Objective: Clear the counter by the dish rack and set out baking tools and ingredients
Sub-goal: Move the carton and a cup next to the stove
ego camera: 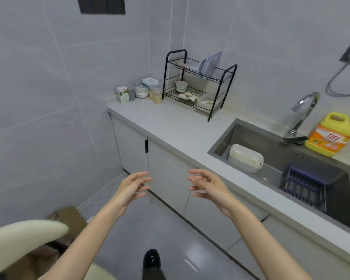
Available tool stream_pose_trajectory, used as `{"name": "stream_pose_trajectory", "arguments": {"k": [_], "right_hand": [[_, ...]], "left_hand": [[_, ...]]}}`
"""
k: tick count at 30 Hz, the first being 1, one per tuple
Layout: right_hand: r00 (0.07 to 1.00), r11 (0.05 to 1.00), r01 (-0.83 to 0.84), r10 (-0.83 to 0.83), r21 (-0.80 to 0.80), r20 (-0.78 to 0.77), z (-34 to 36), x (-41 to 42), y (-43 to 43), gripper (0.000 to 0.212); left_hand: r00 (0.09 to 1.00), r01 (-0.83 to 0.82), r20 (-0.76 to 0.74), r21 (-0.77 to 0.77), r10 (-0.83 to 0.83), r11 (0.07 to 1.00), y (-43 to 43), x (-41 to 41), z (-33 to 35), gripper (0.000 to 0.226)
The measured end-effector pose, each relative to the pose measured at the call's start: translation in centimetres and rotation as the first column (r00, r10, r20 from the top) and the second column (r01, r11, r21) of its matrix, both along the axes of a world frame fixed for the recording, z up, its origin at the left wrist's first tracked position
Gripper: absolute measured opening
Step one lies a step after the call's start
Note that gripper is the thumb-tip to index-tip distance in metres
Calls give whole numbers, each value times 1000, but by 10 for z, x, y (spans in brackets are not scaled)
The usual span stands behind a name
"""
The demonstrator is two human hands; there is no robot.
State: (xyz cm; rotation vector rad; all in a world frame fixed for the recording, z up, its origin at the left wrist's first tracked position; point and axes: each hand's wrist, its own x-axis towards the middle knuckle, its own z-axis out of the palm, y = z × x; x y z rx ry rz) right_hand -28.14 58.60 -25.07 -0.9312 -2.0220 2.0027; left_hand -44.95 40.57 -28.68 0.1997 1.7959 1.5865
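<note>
Both empty: left hand [132, 187], right hand [207, 186], fingers [144, 179] loose. Jar [156, 96] beside the dish rack [198, 83] on the tabletop [170, 122] looks light, maybe slick; I'd grab its sides.

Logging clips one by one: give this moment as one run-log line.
left hand: open, empty | right hand: open, empty | counter: jar, carton left of rack | sink: tub inside | task: not begun

Faucet [303, 110]; yellow detergent bottle [329, 136]
</note>
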Motion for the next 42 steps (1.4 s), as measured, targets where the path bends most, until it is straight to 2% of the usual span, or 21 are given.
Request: {"name": "stream_pose_trajectory", "arguments": {"k": [12,16,20,22,25,29,33,37,42], "right_hand": [[1000,998,-24,24,51,-8,15,-274,120,27],[999,995,-47,47,85,-3,13,-359,147,27],[996,975,-86,87,203,8,2,-448,171,27],[994,958,-107,107,266,13,-4,-487,181,27],[991,951,-129,129,280,19,-17,-559,201,28],[983,925,-183,173,334,60,-33,-654,228,31],[971,847,-236,220,477,89,-39,-729,245,41],[953,730,-298,259,615,154,-53,-798,257,52],[871,571,-492,338,657,358,-84,-852,271,69]], "left_hand": [[987,-50,-153,-35,44,998,106,-266,15,29],[974,-90,-212,-47,78,995,125,-338,14,22],[956,-104,-280,-65,81,992,143,-416,7,25],[943,-109,-323,-85,76,990,154,-452,7,30],[922,-139,-379,-142,76,980,179,-518,6,36],[845,-121,-534,-264,-41,957,217,-597,11,33],[756,-44,-617,-379,-217,924,248,-656,1,40],[759,7,-538,-555,-365,832,271,-710,-31,63],[755,36,-538,-537,-375,843,284,-744,-68,64]]}}
